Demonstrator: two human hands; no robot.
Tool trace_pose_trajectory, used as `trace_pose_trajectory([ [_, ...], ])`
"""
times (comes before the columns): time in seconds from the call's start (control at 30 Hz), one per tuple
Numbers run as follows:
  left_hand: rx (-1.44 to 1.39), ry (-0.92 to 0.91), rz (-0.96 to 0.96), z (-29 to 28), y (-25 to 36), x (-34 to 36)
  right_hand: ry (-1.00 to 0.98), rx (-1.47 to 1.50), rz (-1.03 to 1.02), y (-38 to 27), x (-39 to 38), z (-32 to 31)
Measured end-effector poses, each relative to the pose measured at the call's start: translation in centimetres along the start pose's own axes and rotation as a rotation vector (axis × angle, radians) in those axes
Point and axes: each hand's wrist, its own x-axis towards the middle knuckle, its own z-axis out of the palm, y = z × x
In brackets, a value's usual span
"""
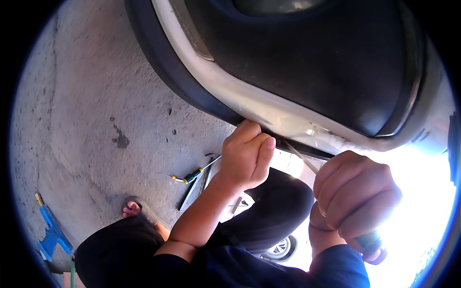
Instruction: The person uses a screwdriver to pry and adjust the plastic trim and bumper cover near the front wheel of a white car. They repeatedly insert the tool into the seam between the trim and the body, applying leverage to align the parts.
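Note:
An open car door with a black inner panel and a pale painted edge fills the upper part of the view. Along its lower edge runs a black trim strip. My left hand is closed around that strip, thumb on top; the gripped part is hidden by my fingers. In my right hand is a screwdriver, its metal shaft slanting up to the door's bottom edge beside my left hand. Its tip is hard to make out at the strip. The dark handle end sticks out below my fist.
On the rough concrete floor lie another screwdriver with a green-black handle and some dark metal bars. A blue air blow gun rests at the lower left. My bent knees and sandalled foot are below; a car wheel shows behind.

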Motion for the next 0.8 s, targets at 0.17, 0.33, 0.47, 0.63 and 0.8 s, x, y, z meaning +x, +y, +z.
trace_pose_trajectory([
  [0.17,-0.007,-0.007,-0.011,-0.1,0.0,0.0,-0.115,0.064,-0.012,0.4,0.2,-0.9],
  [0.33,-0.016,-0.006,-0.031,-0.2,0.4,0.0,0.07,-0.068,0.038,-0.7,-0.4,-0.5],
  [0.47,-0.007,-0.001,-0.024,-0.2,0.5,0.1,0.321,-0.207,0.068,-2.3,-1.9,1.4],
  [0.63,-0.024,0.002,-0.01,-0.4,0.5,0.0,0.357,0.487,-0.354,-10.5,-9.3,1.7],
  [0.8,0.027,0.077,0.025,0.1,-0.5,0.3,0.417,-0.028,0.143,-12.6,-6.9,2.5],
])
